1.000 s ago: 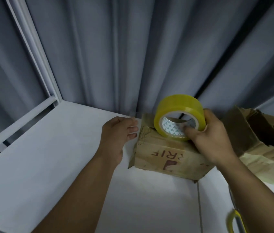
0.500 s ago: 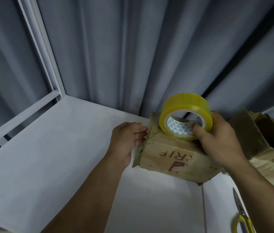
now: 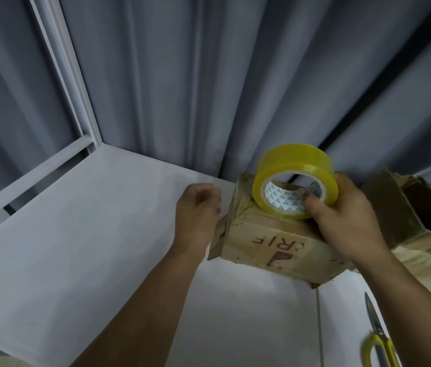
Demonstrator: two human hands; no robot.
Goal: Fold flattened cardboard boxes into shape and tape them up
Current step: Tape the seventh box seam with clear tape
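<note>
1. Broadly, a plain white worktop (image 3: pixel 76 247) fills the lower half of the view, with a thin seam (image 3: pixel 319 327) running down it near the right.
2. Grey curtains (image 3: pixel 209 75) hang in long folds along its far edge, and a white metal frame (image 3: pixel 63 75) meets the far left corner.
3. A folded cardboard box (image 3: pixel 275 242) with red lettering sits on the worktop near the curtains, right of centre.
4. A yellow tape roll (image 3: pixel 296 165) stands on edge on top of the box.
5. The grip of the right hand (image 3: pixel 349 215) is closed on the tape roll, thumb inside the core and fingers round the outer side.
6. The left hand (image 3: pixel 196 213) is just beside the box's left end, fingers curled; whether its grip holds the end flap, I cannot tell.
7. A pile of flattened cardboard (image 3: pixel 421 221) lies at the right, behind the box.
8. Yellow-handled scissors (image 3: pixel 378 345) lie on the worktop at the lower right.
</note>
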